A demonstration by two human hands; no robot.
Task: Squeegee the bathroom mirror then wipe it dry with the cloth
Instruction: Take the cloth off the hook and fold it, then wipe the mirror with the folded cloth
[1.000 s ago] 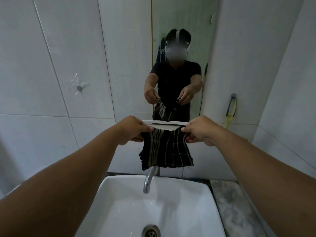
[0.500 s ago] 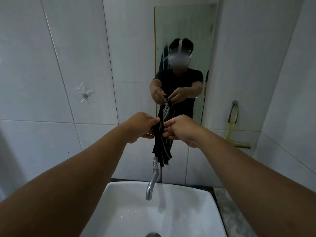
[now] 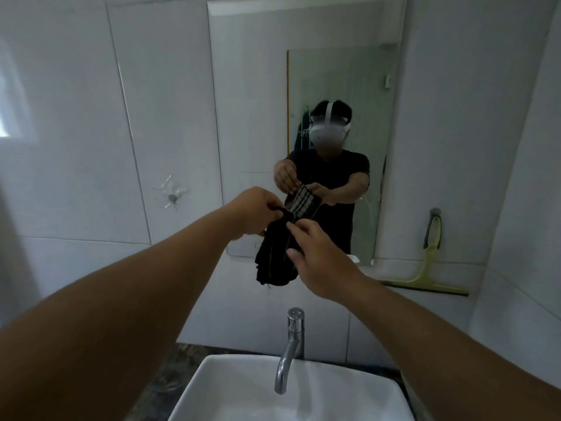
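A dark striped cloth (image 3: 274,262) hangs folded in front of the mirror's lower edge. My left hand (image 3: 253,212) pinches its top. My right hand (image 3: 315,253) lies against the cloth's right side, thumb and fingers on it. The mirror (image 3: 340,98) is fixed to the tiled wall straight ahead and reflects a person holding the cloth. A yellow-green squeegee (image 3: 428,268) hangs from a wall hook to the right of the mirror, blade down.
A chrome tap (image 3: 290,347) rises over the white basin (image 3: 243,390) below my arms. A dark stone counter (image 3: 164,375) borders the basin. A small wall hook (image 3: 172,197) sits on the left tiles. A side wall closes in at the right.
The cloth went from spread wide between both hands to folded and bunched. My view tilted upward, and the right hand slid down the cloth's side.
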